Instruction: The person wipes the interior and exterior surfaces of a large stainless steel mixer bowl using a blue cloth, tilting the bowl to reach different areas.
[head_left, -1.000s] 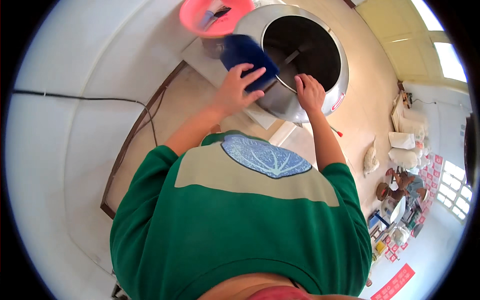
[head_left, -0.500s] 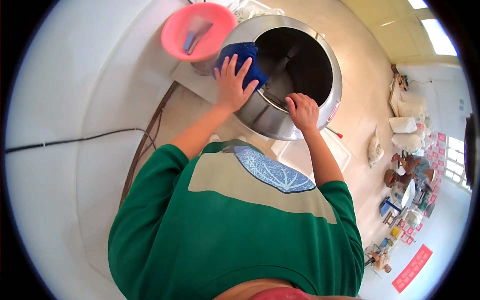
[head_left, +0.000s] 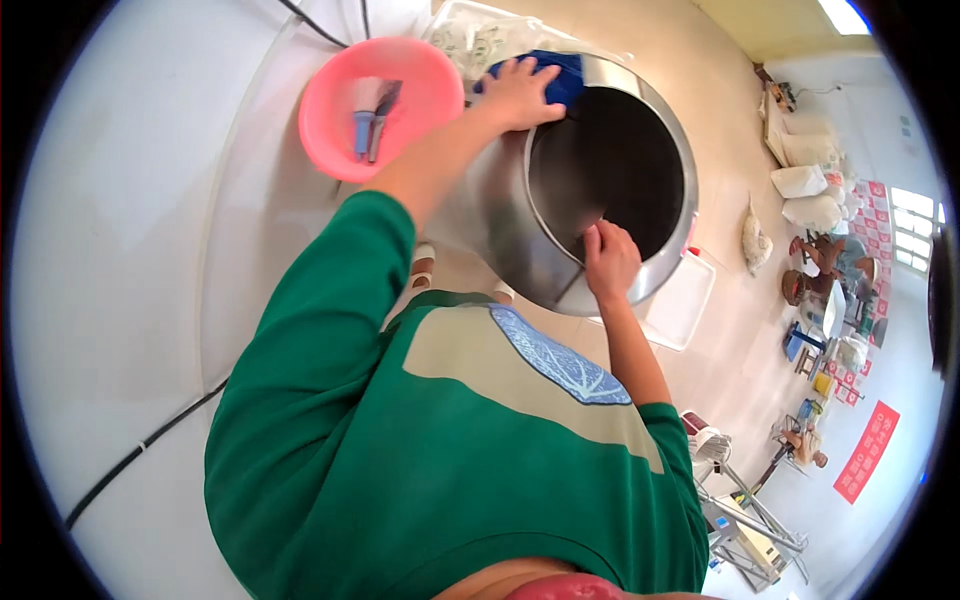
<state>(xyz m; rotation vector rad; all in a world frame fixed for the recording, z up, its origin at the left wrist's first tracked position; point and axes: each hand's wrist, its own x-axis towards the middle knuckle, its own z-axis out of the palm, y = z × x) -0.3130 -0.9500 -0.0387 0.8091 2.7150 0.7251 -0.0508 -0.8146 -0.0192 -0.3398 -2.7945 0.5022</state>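
A big stainless-steel drum (head_left: 505, 225) stands in front of me, its round mouth facing up and dark inside. My left hand (head_left: 520, 98) lies with spread fingers on a dark blue cloth (head_left: 566, 74), pressing it on the drum's far left shoulder beside the mouth. At the near edge of the mouth, my right hand (head_left: 612, 262) is closed over the rim, fingertips curled inward; the shadow inside partly hides them.
Left of the drum sits a pink basin (head_left: 316, 105) holding a blue-handled brush (head_left: 362, 132) and a dark-bladed scraper (head_left: 386, 100). A white tray (head_left: 690, 300) lies on the floor at right. Sacks (head_left: 812, 212), a metal frame (head_left: 765, 535) and seated people are farther right.
My left hand and the blue cloth have moved away from me and right along the drum's shoulder. My right hand stays at the near rim. The whole view has shifted somewhat.
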